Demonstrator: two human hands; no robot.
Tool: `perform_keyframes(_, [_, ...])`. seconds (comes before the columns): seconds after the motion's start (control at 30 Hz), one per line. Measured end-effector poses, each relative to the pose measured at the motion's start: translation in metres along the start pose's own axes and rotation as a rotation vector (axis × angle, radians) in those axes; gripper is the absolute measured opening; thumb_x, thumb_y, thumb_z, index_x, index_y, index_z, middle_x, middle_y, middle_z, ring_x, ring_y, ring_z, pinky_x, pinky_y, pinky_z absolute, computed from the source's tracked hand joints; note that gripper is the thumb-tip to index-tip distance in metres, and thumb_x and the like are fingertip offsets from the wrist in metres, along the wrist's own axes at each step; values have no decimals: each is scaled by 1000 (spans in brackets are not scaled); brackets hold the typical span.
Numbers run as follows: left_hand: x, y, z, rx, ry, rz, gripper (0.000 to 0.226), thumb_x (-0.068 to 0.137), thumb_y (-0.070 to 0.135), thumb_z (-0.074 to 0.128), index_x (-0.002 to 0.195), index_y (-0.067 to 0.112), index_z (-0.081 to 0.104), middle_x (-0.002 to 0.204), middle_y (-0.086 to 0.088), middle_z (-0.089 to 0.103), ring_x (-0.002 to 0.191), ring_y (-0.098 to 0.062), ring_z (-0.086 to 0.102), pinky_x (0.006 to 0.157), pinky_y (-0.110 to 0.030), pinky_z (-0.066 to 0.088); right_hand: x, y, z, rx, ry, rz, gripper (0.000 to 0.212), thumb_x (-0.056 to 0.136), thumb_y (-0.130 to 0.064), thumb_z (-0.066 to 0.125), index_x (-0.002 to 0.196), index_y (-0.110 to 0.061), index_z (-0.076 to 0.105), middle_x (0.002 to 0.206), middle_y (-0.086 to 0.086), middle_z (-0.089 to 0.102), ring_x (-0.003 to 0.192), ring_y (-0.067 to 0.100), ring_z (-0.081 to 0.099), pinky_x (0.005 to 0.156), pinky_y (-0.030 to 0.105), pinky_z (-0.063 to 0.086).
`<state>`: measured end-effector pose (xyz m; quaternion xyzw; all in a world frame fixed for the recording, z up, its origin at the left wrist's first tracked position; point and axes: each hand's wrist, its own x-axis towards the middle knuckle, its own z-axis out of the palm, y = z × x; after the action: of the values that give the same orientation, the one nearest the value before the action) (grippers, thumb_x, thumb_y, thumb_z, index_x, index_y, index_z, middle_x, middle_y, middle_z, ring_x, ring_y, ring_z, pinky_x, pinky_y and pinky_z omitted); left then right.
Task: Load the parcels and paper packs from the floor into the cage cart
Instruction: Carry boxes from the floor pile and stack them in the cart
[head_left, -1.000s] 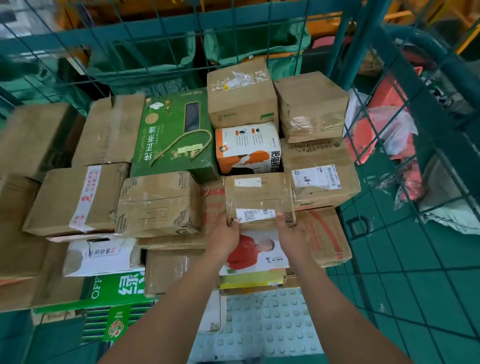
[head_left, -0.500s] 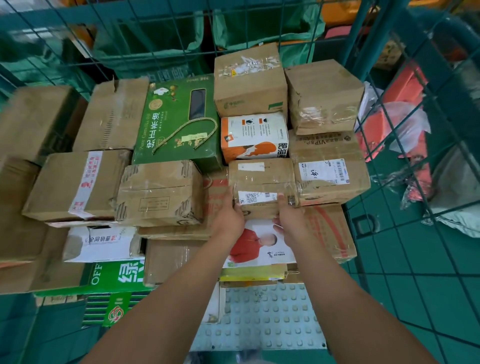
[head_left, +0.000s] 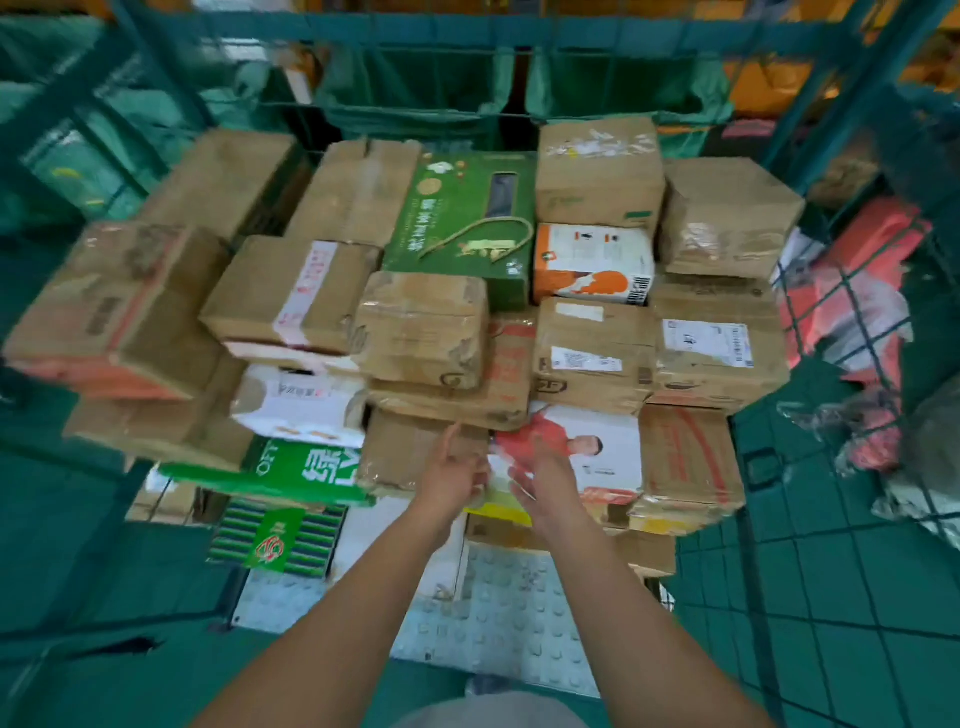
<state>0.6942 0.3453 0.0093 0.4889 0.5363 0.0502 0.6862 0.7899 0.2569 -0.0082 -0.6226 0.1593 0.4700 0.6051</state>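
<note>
We see both hands empty, the left hand and right hand spread with loose fingers just in front of the stacked parcels in the cage cart. The front cartons overhang the boxes beneath (the frame is blurred), so we judge a nudge could tip one out.

A second before, both hands had gripped the small taped brown cardboard parcel with the white barcode label at its near lower corners, pressing it into the stack. The left hand and the right hand had since let go and drawn back toward the person, fingers spread and holding nothing, in front of the white box printed with a red-shirted figure. The parcel stayed in the stack.
</note>
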Motion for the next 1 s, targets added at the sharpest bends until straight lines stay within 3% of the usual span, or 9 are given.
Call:
perform_keyframes(0.07, [-21, -19, -32, -90, 33, -28, 62, 101, 7, 57, 154, 31, 36, 103, -10, 70, 81, -20, 63, 75, -31, 50, -21, 22, 23, -41, -81, 16, 16, 106, -35, 52, 102, -23, 61, 92, 4, 58, 69, 14, 54, 63, 26, 43])
perform_keyframes(0.17, [-56, -51, -91, -234, 132, -43, 60, 101, 10, 59, 154, 28, 39, 103, -9, 70, 89, -25, 65, 82, -35, 51, -51, 64, 61, -156, -140, 55, 19, 107, -36, 50, 105, -19, 58, 90, 3, 61, 67, 13, 56, 64, 26, 45])
perform_keyframes(0.33, [-139, -127, -206, -492, 379, 1, 53, 101, 8, 58, 148, 25, 41, 92, -6, 68, 76, -19, 61, 69, -28, 46, -123, 159, 129, -360, -342, 142, 23, 106, -39, 53, 109, -17, 57, 96, 4, 65, 76, 17, 61, 68, 29, 51])
perform_keyframes(0.5, [-237, -227, -297, -730, 612, 7, 38, 102, 3, 53, 134, 21, 47, 85, -3, 63, 67, -14, 55, 56, -21, 42, -210, 268, 171, -625, -489, 183, 25, 104, -41, 57, 96, -17, 61, 91, 2, 67, 73, 16, 62, 69, 28, 50])
perform_keyframes(0.7, [-348, -363, -370, -939, 776, -12, 32, 101, 9, 57, 131, 16, 54, 94, -3, 70, 74, -17, 61, 66, -27, 48, -309, 414, 199, -906, -643, 266, 29, 104, -41, 56, 106, -12, 62, 99, 6, 67, 83, 19, 64, 78, 31, 53])
perform_keyframes(0.83, [-429, -442, -423, -1097, 995, 8, 27, 101, 11, 56, 128, 18, 56, 97, -2, 70, 77, -17, 63, 70, -28, 50, -377, 510, 219, -1121, -767, 299, 30, 103, -39, 59, 107, -10, 63, 99, 7, 68, 84, 20, 64, 92, 37, 53])
perform_keyframes(1.0, [-512, -525, -450, -1292, 1202, 33, 26, 103, 16, 53, 128, 18, 56, 105, -2, 69, 87, -18, 64, 74, -28, 52, -455, 609, 233, -1374, -958, 318, 27, 103, -40, 59, 107, -14, 64, 100, 6, 69, 81, 19, 66, 76, 31, 55])
